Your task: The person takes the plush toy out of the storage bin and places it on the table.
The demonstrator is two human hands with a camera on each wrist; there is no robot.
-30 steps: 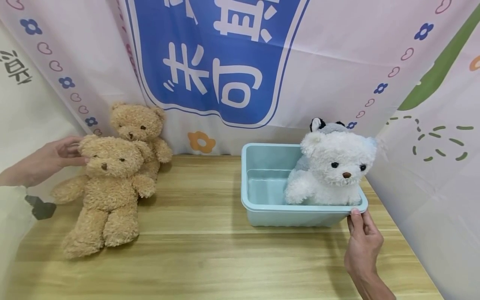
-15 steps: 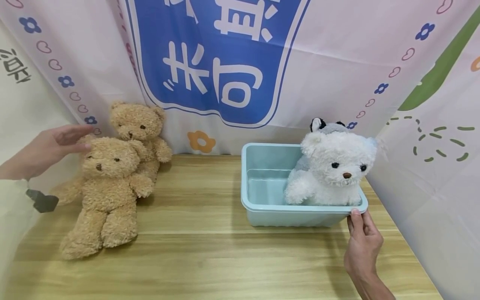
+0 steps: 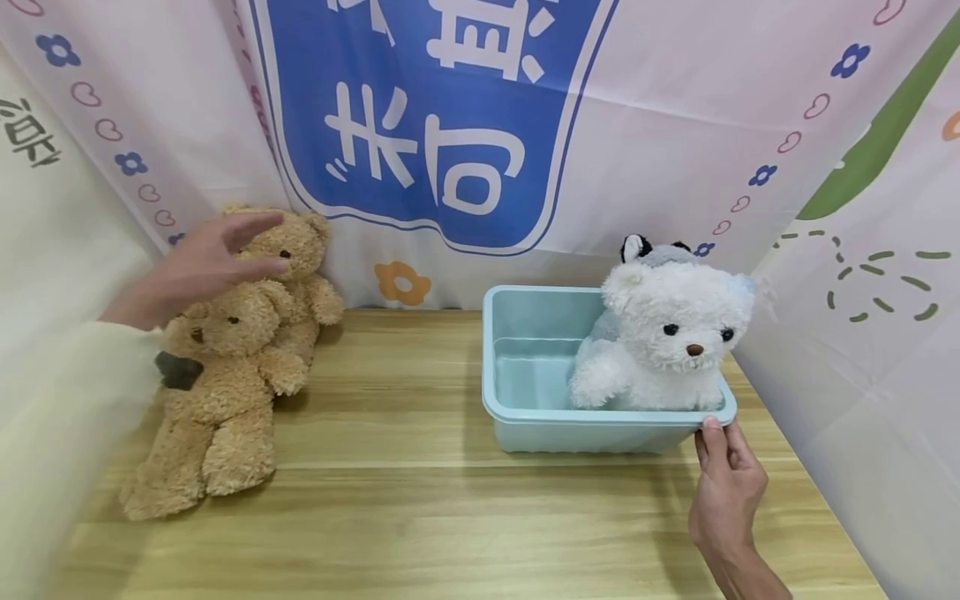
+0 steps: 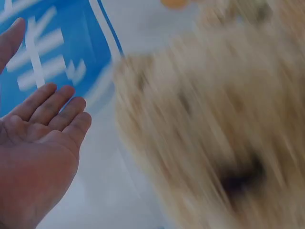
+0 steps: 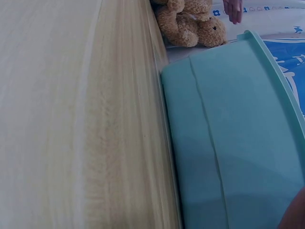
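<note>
My left hand [image 3: 206, 267] is over the head of the front tan teddy bear [image 3: 225, 392], fingers straight and thumb spread, with nothing in its grasp. In the head view it overlaps the face of a second tan teddy bear [image 3: 300, 242] sitting behind. The left wrist view shows the palm [image 4: 43, 157] apart from a blurred bear. With thumb and fingers, my right hand [image 3: 727, 492] pinches the near right corner of a light blue plastic bin [image 3: 585, 433]. Inside the bin sits a white plush bear [image 3: 667, 333], partly hiding a grey plush toy [image 3: 660, 252] with black-edged ears.
Everything stands on a wood-grain table [image 3: 420, 525]. A printed cloth [image 3: 465, 125] with blue and white lettering hangs behind it, and more cloth walls off both sides. The bin's left half shows its bare floor.
My left hand has left the front bear's ear and moved right and up, toward the rear bear. The front bear has shifted slightly left and its head has turned. My right hand stays on the bin.
</note>
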